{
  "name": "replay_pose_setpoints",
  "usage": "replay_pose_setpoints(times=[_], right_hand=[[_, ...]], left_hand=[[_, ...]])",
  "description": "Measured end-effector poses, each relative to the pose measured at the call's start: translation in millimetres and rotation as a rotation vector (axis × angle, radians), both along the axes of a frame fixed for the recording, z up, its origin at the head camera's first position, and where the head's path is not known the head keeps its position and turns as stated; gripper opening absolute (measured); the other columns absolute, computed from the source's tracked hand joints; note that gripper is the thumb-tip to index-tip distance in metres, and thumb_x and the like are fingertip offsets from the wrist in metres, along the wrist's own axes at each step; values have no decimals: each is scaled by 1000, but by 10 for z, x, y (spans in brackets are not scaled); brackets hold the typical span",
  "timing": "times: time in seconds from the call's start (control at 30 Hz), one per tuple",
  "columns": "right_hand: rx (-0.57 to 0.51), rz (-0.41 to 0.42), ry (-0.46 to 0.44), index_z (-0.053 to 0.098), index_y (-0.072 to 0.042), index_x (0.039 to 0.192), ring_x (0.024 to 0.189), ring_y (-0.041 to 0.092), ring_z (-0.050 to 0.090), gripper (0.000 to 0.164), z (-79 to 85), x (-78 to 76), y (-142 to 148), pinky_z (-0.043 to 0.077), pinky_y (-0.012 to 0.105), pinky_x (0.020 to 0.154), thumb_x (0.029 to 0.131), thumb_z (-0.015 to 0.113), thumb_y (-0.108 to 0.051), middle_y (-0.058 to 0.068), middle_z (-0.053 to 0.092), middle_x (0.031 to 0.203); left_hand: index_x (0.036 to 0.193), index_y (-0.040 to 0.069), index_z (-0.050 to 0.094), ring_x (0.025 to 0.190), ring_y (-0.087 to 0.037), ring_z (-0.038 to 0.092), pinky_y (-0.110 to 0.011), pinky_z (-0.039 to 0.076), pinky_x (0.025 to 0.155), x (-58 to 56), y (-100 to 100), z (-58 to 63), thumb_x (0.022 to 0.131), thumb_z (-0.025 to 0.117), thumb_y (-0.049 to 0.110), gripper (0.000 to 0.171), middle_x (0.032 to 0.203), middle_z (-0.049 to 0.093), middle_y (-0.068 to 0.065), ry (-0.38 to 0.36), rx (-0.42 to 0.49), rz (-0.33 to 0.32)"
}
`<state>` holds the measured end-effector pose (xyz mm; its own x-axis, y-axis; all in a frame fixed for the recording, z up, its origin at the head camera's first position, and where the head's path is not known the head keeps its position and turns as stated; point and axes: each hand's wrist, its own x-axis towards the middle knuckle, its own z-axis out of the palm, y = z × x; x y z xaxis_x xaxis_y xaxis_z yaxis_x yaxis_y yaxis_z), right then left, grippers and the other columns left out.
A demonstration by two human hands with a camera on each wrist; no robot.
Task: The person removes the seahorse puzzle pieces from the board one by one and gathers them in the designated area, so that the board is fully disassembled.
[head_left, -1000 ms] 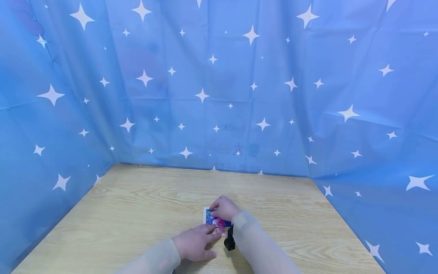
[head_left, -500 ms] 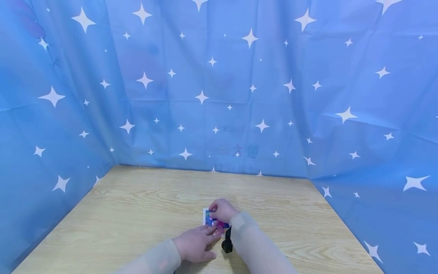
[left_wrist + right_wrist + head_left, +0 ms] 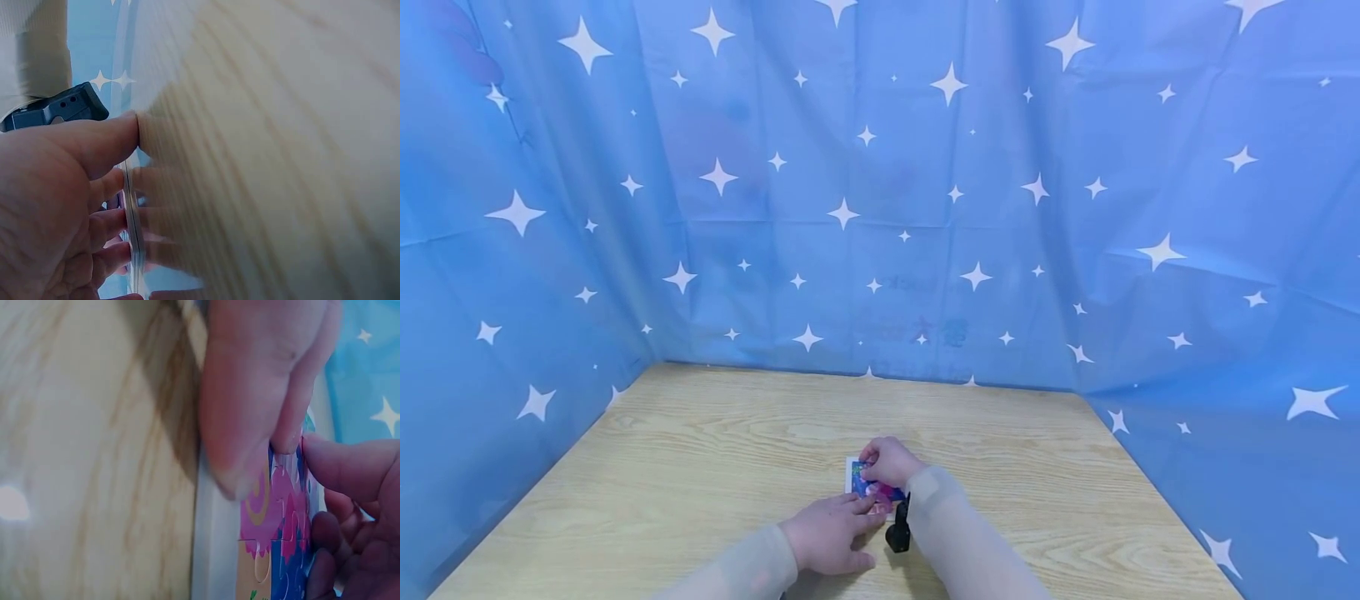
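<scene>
A small jigsaw puzzle point(image 3: 857, 481) with a white border and a blue and pink picture lies on the wooden table. My left hand point(image 3: 831, 533) rests palm down at its near edge, fingers extended onto the picture. Over the puzzle's far part, my right hand point(image 3: 891, 463) bends its fingers and pinches at a piece, which is mostly hidden. In the right wrist view, the right thumb point(image 3: 350, 464) touches the puzzle surface. Interlocking pieces point(image 3: 287, 525) show beneath it, and a left finger point(image 3: 247, 394) presses on them from the near side.
The light wood table point(image 3: 737, 433) spreads around the puzzle. Blue curtains point(image 3: 820, 250) with white stars stand behind it and along both sides. A black wrist camera point(image 3: 897, 533) hangs below the right sleeve, close to the left fingertips.
Both hands stay almost in place on the puzzle. The right wrist has turned slightly, shifting its black camera a little left. The head view has tilted slightly upward.
</scene>
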<state>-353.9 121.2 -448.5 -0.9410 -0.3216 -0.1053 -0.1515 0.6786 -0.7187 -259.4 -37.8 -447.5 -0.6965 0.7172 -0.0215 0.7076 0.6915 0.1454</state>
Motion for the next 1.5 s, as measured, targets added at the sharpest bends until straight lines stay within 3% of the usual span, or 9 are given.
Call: replay_pose_setpoints(times=[0.27,0.47,0.6,1.5], right_hand=[[-6,-23,-9,65,-5,96,79,19,54,15,-57,-32,0,49,36,74,83,72,0,4,57,85],[-21,-42,-14,65,-5,97,80,20,55,15,-69,-21,-12,49,37,74,83,71,0,4,58,86],[-19,-46,-24,65,-5,97,82,20,55,15,-75,-32,-8,49,38,76,84,71,-1,4,59,87],[-12,-11,-25,63,-5,97,83,21,54,18,-46,-47,-6,51,39,77,83,73,-2,5,56,92]], left_hand=[[141,24,51,134,-24,41,-38,40,104,-9,4,-14,88,61,53,62,149,41,-4,-12,11,17],[139,24,54,133,-26,42,-39,38,105,-16,-5,24,86,62,53,61,147,44,-4,25,0,-1],[139,24,53,135,-27,40,-41,36,106,-22,-7,38,86,62,53,61,147,45,-4,-3,9,-3],[139,25,54,131,-26,44,-40,40,104,-66,1,19,84,64,55,63,144,48,-3,-22,16,12]])
